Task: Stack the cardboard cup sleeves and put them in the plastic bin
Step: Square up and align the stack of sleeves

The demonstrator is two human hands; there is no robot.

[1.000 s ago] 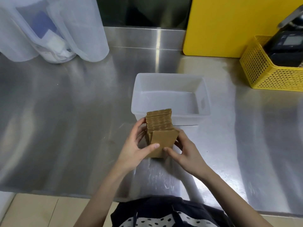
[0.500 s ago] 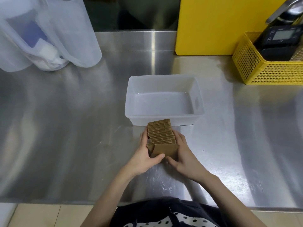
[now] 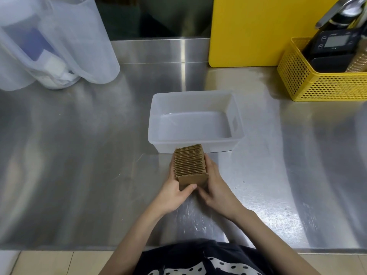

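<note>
Both hands press a row of cardboard cup sleeves (image 3: 189, 163) between them: left hand (image 3: 174, 192) and right hand (image 3: 216, 187) closed on its sides. The stack sits just before the empty plastic bin (image 3: 195, 144) on the steel surface (image 3: 79, 155).

Before you lies a brushed steel counter (image 3: 79, 155). At its far left stand translucent plastic containers (image 3: 59, 46), something blue and white showing through them. A yellow board (image 3: 258, 30) leans upright at the back. To your right sits a yellow perforated basket (image 3: 317, 84) holding a black device with a small screen (image 3: 333, 44); a metal handle (image 3: 335, 12) rises behind it.
</note>
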